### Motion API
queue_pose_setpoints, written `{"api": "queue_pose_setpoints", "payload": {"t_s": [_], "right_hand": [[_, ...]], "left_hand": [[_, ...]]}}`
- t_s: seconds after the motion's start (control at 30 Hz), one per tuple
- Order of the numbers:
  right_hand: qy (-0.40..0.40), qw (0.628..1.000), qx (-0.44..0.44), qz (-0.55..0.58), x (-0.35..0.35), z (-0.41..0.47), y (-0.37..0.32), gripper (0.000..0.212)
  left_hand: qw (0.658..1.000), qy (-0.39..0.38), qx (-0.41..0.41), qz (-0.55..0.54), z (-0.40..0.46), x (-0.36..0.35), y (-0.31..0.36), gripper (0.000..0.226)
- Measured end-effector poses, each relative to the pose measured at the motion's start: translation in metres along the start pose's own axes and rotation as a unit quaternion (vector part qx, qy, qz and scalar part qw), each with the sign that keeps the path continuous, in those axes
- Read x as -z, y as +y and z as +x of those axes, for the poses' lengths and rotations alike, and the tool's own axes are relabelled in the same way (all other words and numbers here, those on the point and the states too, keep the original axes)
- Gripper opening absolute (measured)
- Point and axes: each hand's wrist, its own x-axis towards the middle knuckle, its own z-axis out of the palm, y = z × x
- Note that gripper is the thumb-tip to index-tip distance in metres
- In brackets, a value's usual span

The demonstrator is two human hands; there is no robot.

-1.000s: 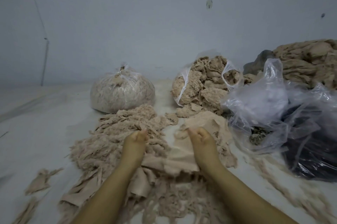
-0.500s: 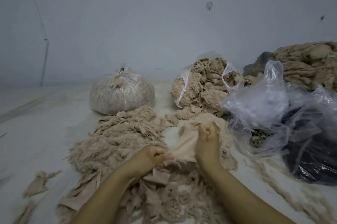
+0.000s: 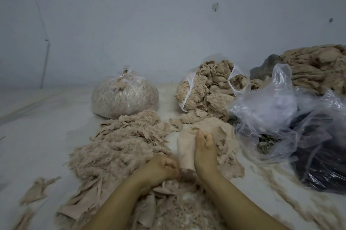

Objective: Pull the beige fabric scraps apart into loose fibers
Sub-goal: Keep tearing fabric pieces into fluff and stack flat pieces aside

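Observation:
A beige fabric scrap (image 3: 185, 152) is stretched upright between my two hands in the middle of the floor. My right hand (image 3: 205, 152) grips its upper part with curled fingers. My left hand (image 3: 162, 169) pinches its frayed lower edge, fingers curled tight. A big heap of pulled-apart beige fibers (image 3: 121, 145) lies to the left of my hands. More scraps and shreds (image 3: 168, 207) lie under my forearms. A crumpled beige piece (image 3: 224, 147) sits just behind my right hand.
A tied clear bag of fibers (image 3: 124, 95) stands at the back. An open bag of beige scraps (image 3: 211, 89) is beside it. Crumpled clear plastic (image 3: 265, 110) and a dark bag (image 3: 325, 164) fill the right. More beige fabric (image 3: 318, 66) is piled far right. A wall rises behind.
My left hand has drawn back toward me and down along the scrap, to its lower edge. The right hand keeps its grip higher up and the scrap now stands narrower between them.

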Motion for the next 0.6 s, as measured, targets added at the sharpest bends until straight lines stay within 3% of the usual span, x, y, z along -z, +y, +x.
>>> {"api": "queue_pose_setpoints", "payload": {"t_s": [0.07, 0.13, 0.2, 0.27, 0.33, 0.37, 0.43, 0.6], "right_hand": [[0.025, 0.999, -0.033, 0.007, 0.008, 0.011, -0.003, 0.027], [0.007, 0.998, -0.059, -0.019, 0.016, 0.019, -0.003, 0.03], [-0.039, 0.996, -0.064, -0.043, 0.017, 0.018, -0.004, 0.031], [-0.109, 0.991, -0.066, -0.044, 0.014, 0.01, -0.005, 0.032], [-0.199, 0.976, -0.083, -0.016, 0.013, 0.002, -0.005, 0.03], [-0.239, 0.966, -0.093, -0.005, 0.013, -0.001, -0.005, 0.027], [-0.283, 0.956, -0.081, -0.021, 0.014, -0.003, -0.005, 0.026], [-0.275, 0.959, -0.046, -0.043, 0.015, 0.002, -0.006, 0.024]], "left_hand": [[1.0, 0.009, 0.027, -0.008, -0.004, 0.007, -0.007, 0.026], [0.997, 0.052, 0.041, -0.045, -0.006, 0.015, -0.01, 0.023], [0.992, 0.089, 0.023, -0.086, -0.006, 0.017, -0.004, 0.016], [0.99, 0.099, -0.019, -0.095, -0.004, 0.014, 0.005, 0.037], [0.992, 0.106, -0.06, -0.04, 0.0, 0.009, 0.014, 0.046], [0.989, 0.123, -0.081, -0.009, 0.001, 0.006, 0.017, 0.042], [0.976, 0.178, -0.124, -0.008, 0.004, 0.003, 0.022, 0.008], [0.959, 0.234, -0.103, -0.121, 0.012, -0.002, 0.025, 0.034]]}}
